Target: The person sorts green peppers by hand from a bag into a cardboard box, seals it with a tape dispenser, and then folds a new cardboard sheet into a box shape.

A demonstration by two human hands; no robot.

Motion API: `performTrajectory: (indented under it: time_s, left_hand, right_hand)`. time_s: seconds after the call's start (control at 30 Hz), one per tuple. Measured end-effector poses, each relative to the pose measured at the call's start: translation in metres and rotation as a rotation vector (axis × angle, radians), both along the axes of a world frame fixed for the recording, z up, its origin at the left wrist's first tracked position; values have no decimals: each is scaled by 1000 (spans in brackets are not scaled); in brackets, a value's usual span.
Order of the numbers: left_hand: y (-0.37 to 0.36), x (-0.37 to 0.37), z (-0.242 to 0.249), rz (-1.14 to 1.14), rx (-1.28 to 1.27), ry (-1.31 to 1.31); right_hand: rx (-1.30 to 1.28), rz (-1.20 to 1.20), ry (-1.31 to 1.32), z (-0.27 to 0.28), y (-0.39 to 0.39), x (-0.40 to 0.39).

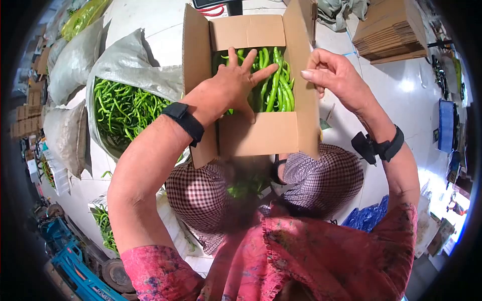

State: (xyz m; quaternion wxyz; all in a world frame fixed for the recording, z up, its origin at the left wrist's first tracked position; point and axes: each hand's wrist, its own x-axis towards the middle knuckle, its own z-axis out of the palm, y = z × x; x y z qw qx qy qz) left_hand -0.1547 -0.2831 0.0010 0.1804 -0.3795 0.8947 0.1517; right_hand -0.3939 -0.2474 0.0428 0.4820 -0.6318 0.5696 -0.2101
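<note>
An open cardboard box (pixel 258 134) stands in front of my knees with its flaps raised, holding long green peppers (pixel 281 88). My left hand (pixel 236 80) lies spread over the peppers on the left side of the box, its fingers apart. Just outside the right flap, my right hand (pixel 331 75) is held with thumb and fingers brought together; whether anything is between them cannot be made out. To the left of the box, a grey woven sack (pixel 120 57) lies open with many thin green peppers (pixel 125 108) in it.
Closed sacks (pixel 75 62) stand at the far left. Flattened cardboard boxes (pixel 389 30) are stacked at the upper right. A blue plastic bag (pixel 367 215) lies by my right knee. A white box with green peppers (pixel 104 228) is at the lower left.
</note>
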Motion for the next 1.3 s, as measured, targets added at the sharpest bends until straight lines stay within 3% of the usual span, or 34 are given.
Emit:
performTrajectory:
  time_s: [0.07,0.2,0.33,0.47,0.53,0.6,0.63,0.7,0.73,0.8,0.9,0.93,1.0,1.3]
  left_hand:
    - [0,5,-7,-28,-32,56]
    - [-1,8,-4,-36,3,45]
    - [-1,9,-4,-40,3,47]
    - [-3,5,-8,-49,-3,28]
    - [-6,4,-6,-57,35,-76]
    - [-5,9,1,-47,81,-64]
    - [-6,16,2,-18,59,1]
    - [1,19,20,22,20,89]
    - [0,25,26,18,20,88]
    - [-4,46,35,15,-156,489]
    - [-17,77,36,278,-561,844]
    - [-20,88,24,395,-487,932]
    - [-19,85,1,643,-99,1118]
    - [-19,45,-3,792,332,1517]
  right_hand:
    - [165,-104,-559,-8,1,2]
    - [123,-1,-570,-7,4,26]
    - [291,-66,-668,-15,-9,15]
    - [47,21,-441,-21,-1,40]
    - [105,97,-550,-46,-10,58]
    - [124,79,-237,-55,-16,67]
    - [122,103,-244,-66,-21,69]
    - [-741,81,153,-86,-21,54]
    - [-740,77,154,-93,-21,51]
    - [-857,150,344,-100,-16,52]
    - [-841,139,391,-105,-17,52]
    - [-864,148,428,-105,-17,52]
    - [-877,192,486,-106,-18,52]
    - [-890,390,470,-108,-44,78]
